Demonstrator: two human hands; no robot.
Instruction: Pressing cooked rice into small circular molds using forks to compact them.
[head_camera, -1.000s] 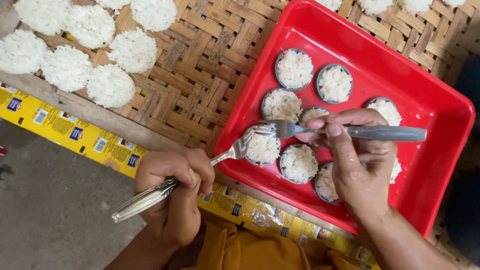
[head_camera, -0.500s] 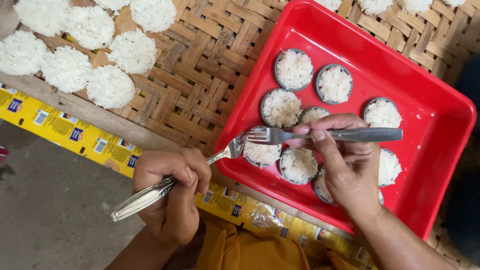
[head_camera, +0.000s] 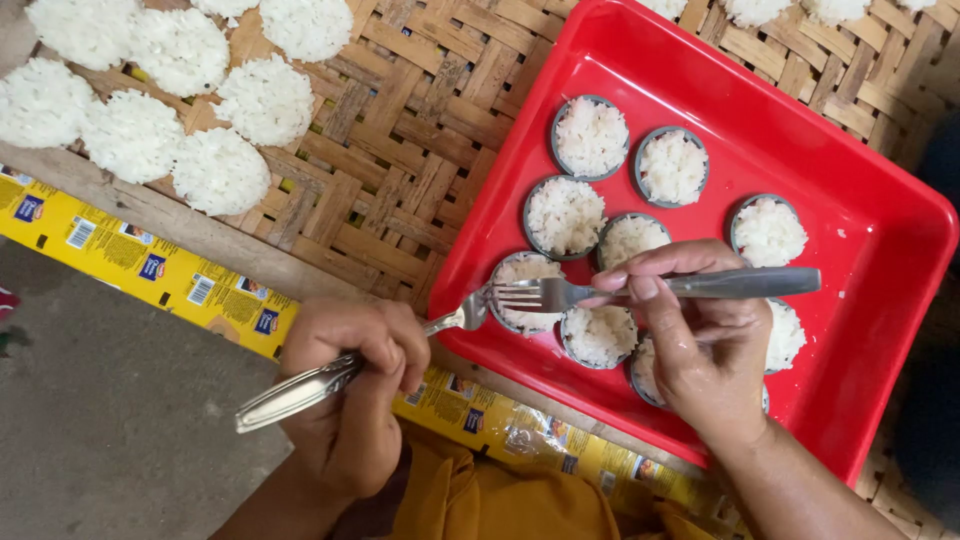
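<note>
A red plastic tray (head_camera: 860, 200) holds several small round metal moulds packed with white rice (head_camera: 591, 137). My right hand (head_camera: 705, 345) grips a metal fork (head_camera: 560, 293), its handle pointing right and its tines over the mould (head_camera: 527, 282) at the tray's near left. My left hand (head_camera: 350, 385) is closed on a metal spoon (head_camera: 300, 390) whose bowl touches the left edge of that same mould. Part of the nearest moulds is hidden under my right hand.
The tray rests on a woven bamboo mat (head_camera: 400, 150). Several unmoulded round rice cakes (head_camera: 220, 170) lie on the mat at upper left. A yellow printed strip (head_camera: 160, 270) runs along the mat's near edge, with grey floor (head_camera: 100, 430) below.
My right hand and the fork have shifted left, from the tray's middle moulds toward the near-left mould. My left hand with the spoon has barely moved.
</note>
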